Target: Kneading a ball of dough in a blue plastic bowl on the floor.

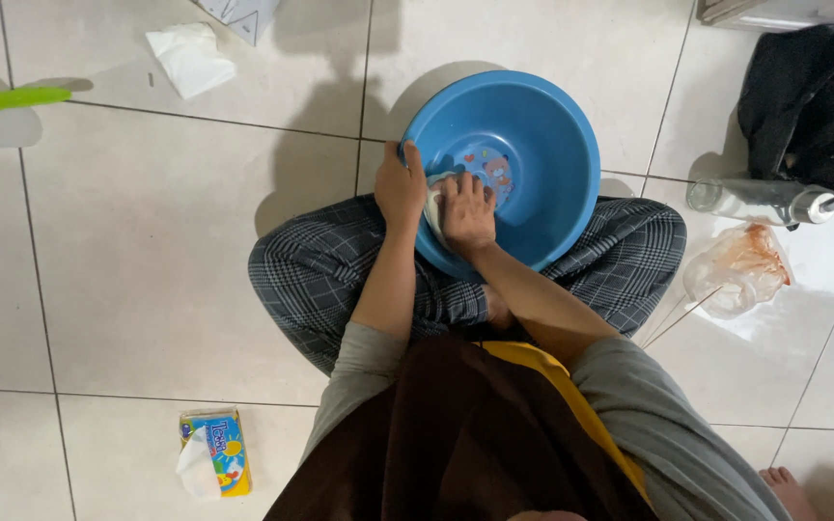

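A round blue plastic basin (552, 145) rests tilted on my crossed legs in grey checked trousers. My left hand (400, 185) grips the basin's near-left rim. My right hand (467, 212) presses a white tissue (433, 198) against the basin's inner wall. A coloured picture (489, 166) shows on the basin's bottom just beyond my fingers.
A crumpled white tissue (190, 58) lies on the tiled floor at upper left. A yellow-and-blue tissue pack (216, 451) sits at lower left. At right lie a clear bottle (760, 201), a stained plastic bag (740, 270) with thin sticks, and a black bag (813, 96).
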